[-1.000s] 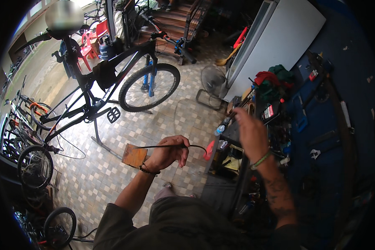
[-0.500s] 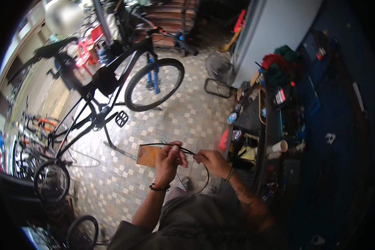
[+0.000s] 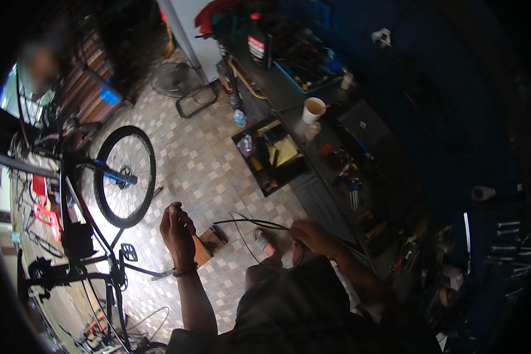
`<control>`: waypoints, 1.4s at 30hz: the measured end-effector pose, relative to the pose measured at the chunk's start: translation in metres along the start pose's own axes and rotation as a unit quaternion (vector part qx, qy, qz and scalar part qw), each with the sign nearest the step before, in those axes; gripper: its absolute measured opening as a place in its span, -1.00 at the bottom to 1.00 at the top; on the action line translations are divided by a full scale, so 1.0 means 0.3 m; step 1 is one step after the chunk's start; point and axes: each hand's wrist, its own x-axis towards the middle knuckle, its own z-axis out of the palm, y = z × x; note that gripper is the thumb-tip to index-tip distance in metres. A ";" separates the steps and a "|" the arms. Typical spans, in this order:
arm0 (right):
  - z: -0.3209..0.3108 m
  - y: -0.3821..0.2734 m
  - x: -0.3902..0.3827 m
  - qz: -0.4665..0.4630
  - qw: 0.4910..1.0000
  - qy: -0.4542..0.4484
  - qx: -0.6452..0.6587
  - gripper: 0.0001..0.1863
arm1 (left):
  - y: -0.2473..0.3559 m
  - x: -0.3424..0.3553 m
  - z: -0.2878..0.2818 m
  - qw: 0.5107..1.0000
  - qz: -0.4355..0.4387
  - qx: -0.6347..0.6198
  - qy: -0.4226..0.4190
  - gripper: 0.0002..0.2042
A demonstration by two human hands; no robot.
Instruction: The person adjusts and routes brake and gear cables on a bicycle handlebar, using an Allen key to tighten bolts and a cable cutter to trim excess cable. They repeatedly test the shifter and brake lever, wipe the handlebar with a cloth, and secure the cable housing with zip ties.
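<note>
My right hand (image 3: pixel 312 237) is closed around a black bicycle cable (image 3: pixel 251 221), in front of my body on the right. The cable's black housing reaches out to the left from my fist, and a thinner line loops down beside it over the floor. My left hand (image 3: pixel 178 235) is raised apart from the cable, left of its free end. The fingers of that hand are bent together at the tips; whether anything small is between them cannot be made out. Under the cable's end, a wooden block (image 3: pixel 209 245) lies on the tiles by my left wrist.
A bicycle (image 3: pixel 79 248) stands at the left, its front wheel (image 3: pixel 125 177) toward me. On the right runs a dark workbench (image 3: pixel 295 109) with a paper cup (image 3: pixel 314 110), a black bottle (image 3: pixel 256 41) and tools. An open drawer (image 3: pixel 265 186) juts out. A floor fan (image 3: pixel 177 79) stands farther back.
My view has swung to the right, toward the bench. My left hand has come away from the cable and moved left, while my right hand keeps hold of it.
</note>
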 end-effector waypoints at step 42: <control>-0.338 -0.279 0.172 -0.283 0.953 -0.049 -0.091 -0.75 | 0.114 -0.396 0.139 0.863 0.199 0.402 -0.232 -0.74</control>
